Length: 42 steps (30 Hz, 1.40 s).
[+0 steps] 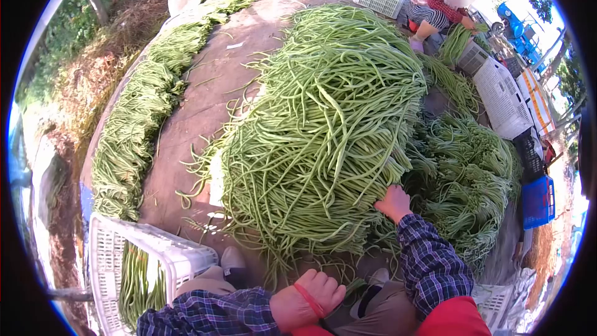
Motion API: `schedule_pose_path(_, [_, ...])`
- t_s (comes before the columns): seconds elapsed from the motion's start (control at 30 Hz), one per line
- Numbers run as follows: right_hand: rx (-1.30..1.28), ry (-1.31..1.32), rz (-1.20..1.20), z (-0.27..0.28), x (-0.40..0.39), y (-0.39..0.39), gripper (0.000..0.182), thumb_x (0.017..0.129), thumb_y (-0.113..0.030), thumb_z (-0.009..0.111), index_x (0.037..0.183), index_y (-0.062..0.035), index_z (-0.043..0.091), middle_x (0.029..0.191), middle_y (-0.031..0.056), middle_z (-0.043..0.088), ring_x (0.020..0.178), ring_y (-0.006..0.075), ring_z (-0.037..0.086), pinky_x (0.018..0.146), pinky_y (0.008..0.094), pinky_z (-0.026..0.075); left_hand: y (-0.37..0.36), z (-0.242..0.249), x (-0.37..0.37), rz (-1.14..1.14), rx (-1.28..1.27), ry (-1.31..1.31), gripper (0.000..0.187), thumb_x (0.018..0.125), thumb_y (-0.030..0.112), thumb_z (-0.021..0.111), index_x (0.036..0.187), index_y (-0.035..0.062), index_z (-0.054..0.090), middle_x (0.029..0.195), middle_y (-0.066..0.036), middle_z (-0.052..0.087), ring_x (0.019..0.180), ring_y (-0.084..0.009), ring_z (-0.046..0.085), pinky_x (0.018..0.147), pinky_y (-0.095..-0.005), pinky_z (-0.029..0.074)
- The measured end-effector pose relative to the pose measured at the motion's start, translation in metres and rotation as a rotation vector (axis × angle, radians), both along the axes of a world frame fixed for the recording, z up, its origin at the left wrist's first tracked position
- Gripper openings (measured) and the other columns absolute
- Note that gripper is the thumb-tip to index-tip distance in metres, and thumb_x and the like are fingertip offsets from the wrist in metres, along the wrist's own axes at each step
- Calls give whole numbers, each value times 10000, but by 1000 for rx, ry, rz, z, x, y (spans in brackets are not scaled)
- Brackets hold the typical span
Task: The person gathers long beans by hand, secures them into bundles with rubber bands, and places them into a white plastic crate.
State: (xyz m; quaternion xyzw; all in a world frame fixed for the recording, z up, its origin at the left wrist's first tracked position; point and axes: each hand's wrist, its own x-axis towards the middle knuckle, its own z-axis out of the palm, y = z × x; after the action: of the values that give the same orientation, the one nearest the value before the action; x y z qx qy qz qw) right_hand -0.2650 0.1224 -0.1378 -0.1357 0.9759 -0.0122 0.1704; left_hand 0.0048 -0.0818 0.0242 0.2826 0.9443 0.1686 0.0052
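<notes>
A big heap of long green beans [323, 106] fills the middle of the view. At the heap's lower right edge, my right hand [394, 203] is closed on the ends of some beans. My left hand [309, 298], with a red band round the wrist, is held low in front of my body with its fingers curled; what it holds, if anything, is hidden. A white crate [186, 254] with long beans inside stands at the lower left, beside my left sleeve.
Another bean pile [466, 174] lies to the right, and a long row of beans [134, 118] runs along the left. A person [438, 6] sits at the upper right, holding beans, near white crates [504, 99]. A blue crate [538, 203] is at the right edge.
</notes>
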Motion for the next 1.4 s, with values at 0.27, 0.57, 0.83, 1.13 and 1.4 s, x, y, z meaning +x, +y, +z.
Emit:
schedule_pose_path(0.27, [-599,-310,-87,8,-4,20,513,599,-222,723,998,46,543,841,146,608,768,252,590,695,344,470,1,5,10,11,-44,21,160,707,152,545,843,91,488,676,-22,443,648,-166,495,593,-288,388])
schedule_pose_path(0.57, [-230,-9,373,121,73,-18,314,650,-199,609,847,4,473,751,228,592,753,421,579,682,471,462,14,-8,31,12,-139,-58,194,742,180,561,899,73,519,771,-63,538,739,-211,551,648,-326,420])
schedule_pose_path(0.83, [-204,127,486,234,152,10,350,635,-141,603,939,-3,498,800,195,603,762,379,590,649,457,460,26,-16,53,133,-242,-151,170,750,216,560,861,89,581,816,-67,568,780,-222,564,666,-347,431])
schedule_pose_path(1.13, [-31,697,649,378,200,77,441,594,-17,620,1021,-60,517,899,125,574,841,324,551,791,409,430,23,14,60,81,47,-125,331,743,269,642,967,47,542,839,-125,571,809,-300,585,701,-386,472])
schedule_pose_path(1.4, [194,1235,826,465,256,105,414,639,-7,605,1041,-94,556,967,52,578,948,240,560,956,445,339,25,76,43,287,837,383,510,829,289,635,1247,44,474,1047,-126,579,968,-237,572,803,-335,449])
